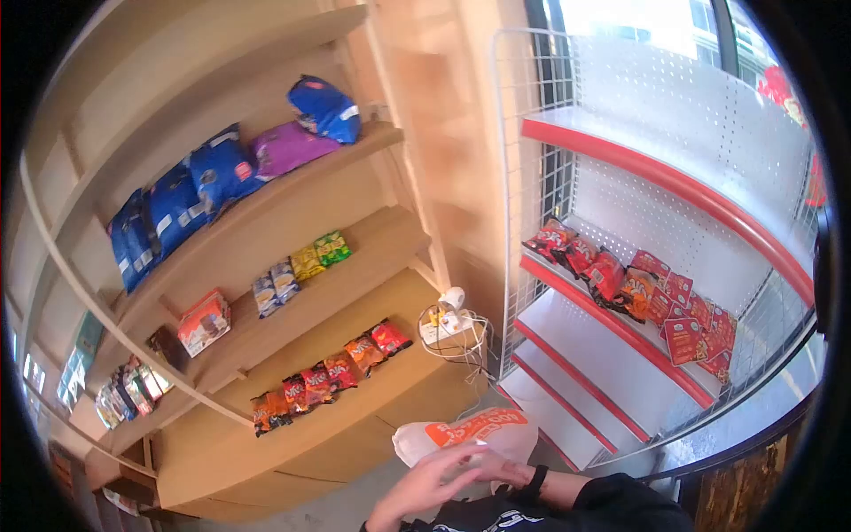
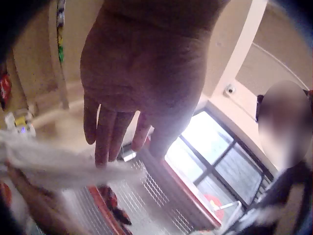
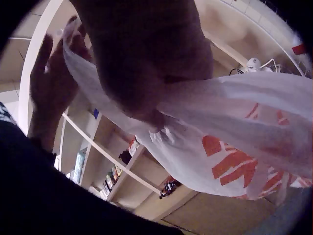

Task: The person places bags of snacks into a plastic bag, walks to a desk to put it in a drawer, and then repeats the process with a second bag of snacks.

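Observation:
A white plastic bag (image 1: 505, 434) with orange print hangs low in front of the person. My right hand (image 3: 151, 63) grips its gathered top, and the plastic bunches below the fingers. A thin strip of the bag (image 2: 73, 166) stretches from there toward my left hand (image 2: 142, 73). The left hand's fingers (image 2: 105, 132) are extended, with their tips right at the end of the strip. In the head view the left hand (image 1: 425, 483) is beside the right hand (image 1: 496, 465), and the two overlap at the fingertips. The bag's contents are hidden.
Wooden shelves (image 1: 346, 232) on the left carry blue bags (image 1: 222, 168), a purple bag (image 1: 292, 146) and small snack packs (image 1: 328, 372). A white rack (image 1: 567, 332) with red edges holds red packets (image 1: 683, 319) on the right. A power strip (image 1: 443, 328) with cables sits between them.

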The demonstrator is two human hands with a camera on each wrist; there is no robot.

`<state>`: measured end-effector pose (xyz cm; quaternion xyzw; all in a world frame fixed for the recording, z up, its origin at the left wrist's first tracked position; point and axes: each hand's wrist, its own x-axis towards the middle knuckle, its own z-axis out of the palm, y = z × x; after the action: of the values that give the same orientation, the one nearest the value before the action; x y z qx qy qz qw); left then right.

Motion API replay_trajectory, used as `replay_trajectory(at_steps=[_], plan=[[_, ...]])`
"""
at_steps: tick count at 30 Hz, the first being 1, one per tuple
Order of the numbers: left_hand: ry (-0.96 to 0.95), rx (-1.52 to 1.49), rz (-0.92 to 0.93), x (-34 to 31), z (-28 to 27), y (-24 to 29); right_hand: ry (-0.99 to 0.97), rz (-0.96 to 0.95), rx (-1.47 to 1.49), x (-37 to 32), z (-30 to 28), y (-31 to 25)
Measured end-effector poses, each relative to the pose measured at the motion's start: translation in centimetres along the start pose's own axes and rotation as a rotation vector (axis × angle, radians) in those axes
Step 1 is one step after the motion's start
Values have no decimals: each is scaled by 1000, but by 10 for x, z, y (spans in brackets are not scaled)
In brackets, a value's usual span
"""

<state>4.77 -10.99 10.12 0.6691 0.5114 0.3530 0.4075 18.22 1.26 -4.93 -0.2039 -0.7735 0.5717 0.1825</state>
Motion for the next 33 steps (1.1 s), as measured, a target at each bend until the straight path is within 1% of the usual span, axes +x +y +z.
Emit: replay_trajectory(at_steps=[1,3,5,7,8,9,10,11,12,13,15,16,17,18,19,20,21,22,23,24,25,27,28,29,31,32,33], plan=[[65,25,10,-22,-13,-5,-50,28,55,4,9,-2],[415,46,-52,-75,-43,-26,-155,100,164,6,26,-7],[629,79,-41,-141,-71,-73,-279,188,259,6,41,-15],[750,0,-63,-199,-81,-101,-243,44,222,2,43,-94],[726,-53,-117,-228,-80,-122,-207,-58,49,4,48,-97],[770,-71,-129,-248,-73,-137,-170,-171,-118,7,53,-100],[711,-145,-135,-267,-68,-150,-215,-175,-129,9,60,-114],[650,-216,-137,-285,-63,-162,-132,-171,-107,9,69,-132],[597,-224,-185,-299,-56,-168,-49,-168,-83,11,78,-144],[640,-232,-191,-312,-50,-176,-92,-176,-89,15,89,-143],[886,31,-256,-334,-34,-187,-21,-142,413,27,113,-138],[936,24,-271,-343,-28,-186,-1,-50,644,33,130,-148],[964,-274,-168,-352,-23,-185,-54,-42,638,37,144,-161],[981,-565,-46,-363,-18,-185,-50,36,705,41,156,-177],[1036,-567,-49,-374,-11,-191,-44,120,768,46,167,-187],[935,-648,-77,-385,-5,-200,-46,127,754,62,169,-154],[831,-726,-98,-394,1,-205,-95,136,740,70,178,-161],[882,-733,-92,-403,9,-205,-117,141,794,80,188,-173],[889,-753,-99,-410,17,-204,-141,149,850,89,199,-181],[899,-772,-108,-416,23,-199,-155,169,831,101,207,-183],[959,-777,-107,-419,28,-192,-212,186,819,112,217,-188],[1060,-662,-59,-418,28,-161,-311,115,896,133,241,-199],[1090,-639,-34,-419,30,-153,-336,150,921,142,255,-202],[1145,-633,-46,-422,37,-154,-390,170,922,151,269,-203],[1286,-498,-134,-432,50,-169,-385,203,910,172,303,-202],[1255,-451,-237,-442,56,-176,-431,215,914,185,321,-198],[1296,-441,-253,-449,59,-173,-488,226,876,200,339,-190]])
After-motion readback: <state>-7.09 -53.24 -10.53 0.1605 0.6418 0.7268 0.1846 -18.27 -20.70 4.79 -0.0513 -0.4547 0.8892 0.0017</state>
